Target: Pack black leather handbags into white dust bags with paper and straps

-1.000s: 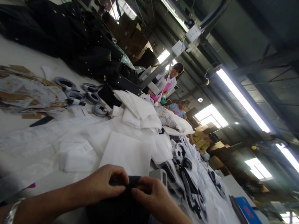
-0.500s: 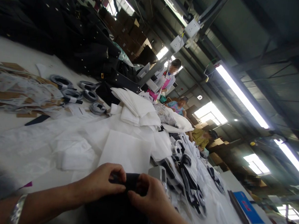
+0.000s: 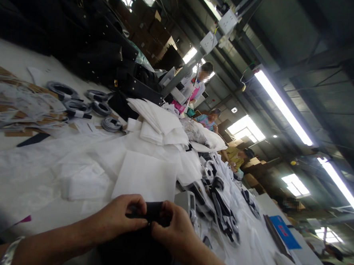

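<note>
My left hand [image 3: 127, 214] and my right hand [image 3: 175, 227] face each other at the bottom middle, closed on the upper edge of what looks like a black bag [image 3: 136, 250]. Thumbs and fingers pinch the dark material on either side of a short gap. A tiny bright spot shows between the thumb tips. The bag's lower part is too dark to make out. Just beyond the hands lies a square white sheet [image 3: 147, 176]. A grey box-shaped object [image 3: 184, 203] stands close to my right fingers.
Black studded items [image 3: 88, 51] are heaped at the upper left. Coiled grey cords [image 3: 100, 108] and packets with brown card [image 3: 19, 103] lie left. White sheets [image 3: 159, 121] are stacked beyond. Black and white straps [image 3: 223, 207] and a blue folder [image 3: 285, 232] lie right. Several people sit or stand farther back.
The view has shifted slightly, so the table things sit a little further left. Both hands keep their pinch on the black bag's edge, with the fingertips almost unmoved.
</note>
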Motion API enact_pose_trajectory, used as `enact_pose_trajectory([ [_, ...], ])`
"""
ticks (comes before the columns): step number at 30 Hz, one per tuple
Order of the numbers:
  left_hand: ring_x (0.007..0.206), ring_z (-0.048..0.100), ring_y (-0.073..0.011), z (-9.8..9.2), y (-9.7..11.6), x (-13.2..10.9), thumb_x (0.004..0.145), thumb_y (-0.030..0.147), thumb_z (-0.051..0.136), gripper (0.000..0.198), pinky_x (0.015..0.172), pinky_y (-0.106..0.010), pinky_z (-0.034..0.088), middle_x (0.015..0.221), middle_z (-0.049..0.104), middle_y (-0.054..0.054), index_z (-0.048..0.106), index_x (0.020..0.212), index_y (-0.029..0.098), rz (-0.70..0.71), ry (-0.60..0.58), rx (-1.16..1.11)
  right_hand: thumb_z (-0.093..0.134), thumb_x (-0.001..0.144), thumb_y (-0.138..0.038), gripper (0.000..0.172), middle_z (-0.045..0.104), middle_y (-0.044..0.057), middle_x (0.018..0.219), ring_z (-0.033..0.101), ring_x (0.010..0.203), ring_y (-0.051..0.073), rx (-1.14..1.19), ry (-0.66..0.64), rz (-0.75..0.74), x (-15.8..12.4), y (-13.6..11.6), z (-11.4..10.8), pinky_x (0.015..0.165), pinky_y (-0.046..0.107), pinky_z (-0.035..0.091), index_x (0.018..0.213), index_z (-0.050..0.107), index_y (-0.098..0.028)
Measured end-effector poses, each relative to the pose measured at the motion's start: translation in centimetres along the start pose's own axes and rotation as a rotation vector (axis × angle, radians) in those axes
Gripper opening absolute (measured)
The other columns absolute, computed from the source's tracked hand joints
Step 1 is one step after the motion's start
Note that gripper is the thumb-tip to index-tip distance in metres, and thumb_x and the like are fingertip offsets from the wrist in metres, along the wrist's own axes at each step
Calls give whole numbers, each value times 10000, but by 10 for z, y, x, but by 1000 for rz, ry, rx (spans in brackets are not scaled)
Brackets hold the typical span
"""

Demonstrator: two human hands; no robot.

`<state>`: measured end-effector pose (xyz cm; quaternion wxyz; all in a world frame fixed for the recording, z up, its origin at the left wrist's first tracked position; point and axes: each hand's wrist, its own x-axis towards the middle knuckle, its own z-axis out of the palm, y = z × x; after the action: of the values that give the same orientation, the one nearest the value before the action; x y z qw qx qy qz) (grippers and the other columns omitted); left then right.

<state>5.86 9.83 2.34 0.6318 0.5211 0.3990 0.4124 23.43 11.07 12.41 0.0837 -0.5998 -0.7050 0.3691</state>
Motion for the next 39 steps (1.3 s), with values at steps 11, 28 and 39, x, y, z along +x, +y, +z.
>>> enact_pose_trajectory([
  [11, 865, 647, -213, 1, 1, -3, 793, 341, 698, 127, 773, -290, 467, 869, 683, 18, 641, 840, 238, 164, 123, 344, 722, 769, -301, 181, 710, -1, 782, 619, 711, 162, -283, -62, -135, -4, -9, -21, 595, 237, 410, 904, 721, -180],
  [28, 1222, 608, -323, 48, 87, 24, 898, 448, 600, 416, 1042, -396, 421, 1327, 684, -46, 659, 1293, 333, 393, -168, 892, 554, 969, -332, 298, 735, 92, 1177, 670, 1108, 237, -286, 327, -308, -74, 34, -105, 983, 345, 469, 1175, 718, -191],
  [39, 1148, 648, -273, 72, 130, 69, 797, 365, 680, 574, 973, -336, 485, 1244, 716, -18, 607, 1362, 298, 180, -528, 733, 783, 777, -473, 567, 581, -31, 771, 592, 751, 149, 773, 413, -196, -125, 126, -87, 749, 273, 460, 1249, 618, -205],
])
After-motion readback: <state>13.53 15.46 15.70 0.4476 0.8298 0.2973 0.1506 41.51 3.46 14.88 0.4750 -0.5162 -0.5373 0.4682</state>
